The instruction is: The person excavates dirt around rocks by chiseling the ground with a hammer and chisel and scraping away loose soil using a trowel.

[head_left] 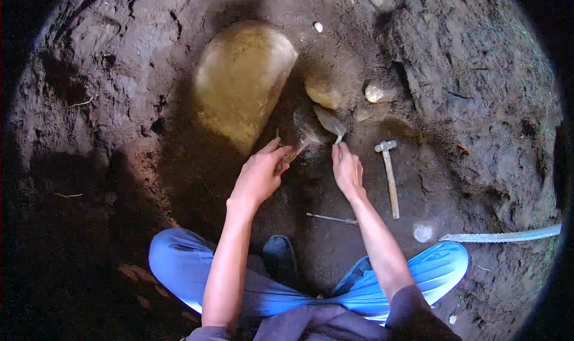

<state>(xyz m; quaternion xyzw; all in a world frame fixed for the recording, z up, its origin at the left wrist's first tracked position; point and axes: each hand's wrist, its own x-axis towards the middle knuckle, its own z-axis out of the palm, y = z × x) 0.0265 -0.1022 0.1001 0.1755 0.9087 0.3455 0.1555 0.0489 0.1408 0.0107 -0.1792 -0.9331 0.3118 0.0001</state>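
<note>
My right hand [348, 172] is closed around the short neck end of a pointed trowel [330, 123]. Its grey metal blade reaches forward and left, close to the dark soil beside a half-buried stone [323, 93]. My left hand [257, 176] is closed just below the lower tip of a large yellowish stone [239, 81]. A thin tip sticks out past its fingers, but what it belongs to is mostly hidden. Beside those fingers a pale handle-like piece [294, 154] slants up toward the trowel blade; whether the hand touches it, I cannot tell.
A hammer [390, 179] with a wooden handle lies right of my right forearm. Between my forearms rests a thin metal tool [330, 218]. A pale strip [502, 236] runs in from the right. A smaller stone [379, 93] lies beyond; rough earth walls [472, 84] surround me.
</note>
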